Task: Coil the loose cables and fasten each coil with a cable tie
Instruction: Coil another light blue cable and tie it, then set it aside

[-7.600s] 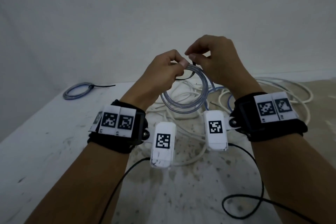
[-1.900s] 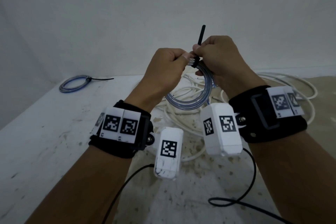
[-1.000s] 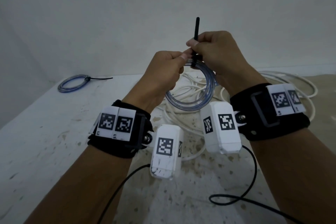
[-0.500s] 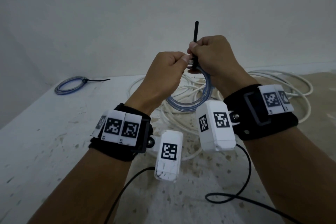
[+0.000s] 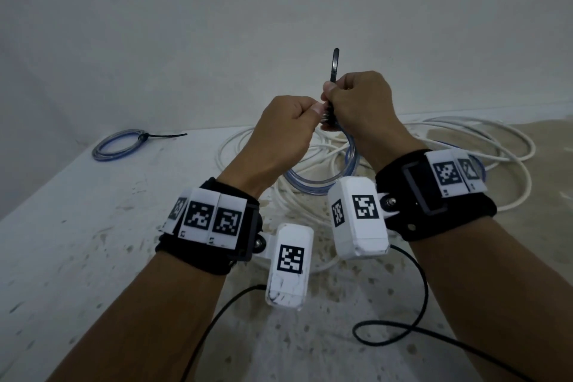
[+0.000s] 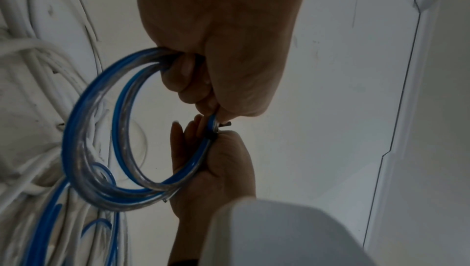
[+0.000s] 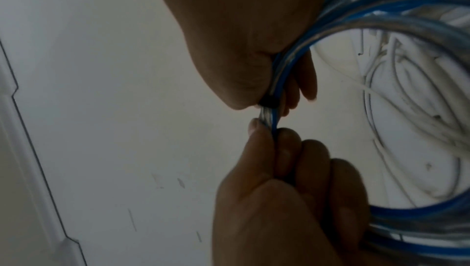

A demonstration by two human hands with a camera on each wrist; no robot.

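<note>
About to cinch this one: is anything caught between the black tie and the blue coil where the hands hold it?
Nothing visible. The black cable tie wraps straight around the blue coil, between the left hand and right hand. The white cables lie on the table behind.

Both hands (image 5: 325, 121) grip blue coil (image 5: 325, 177) — black tie (image 5: 334, 70) upright.

wall (image 5: 186, 25): plain, pale grey | table (image 5: 77, 242): white, speckled and scuffed; sandy patch at right | light: dim, even
</note>
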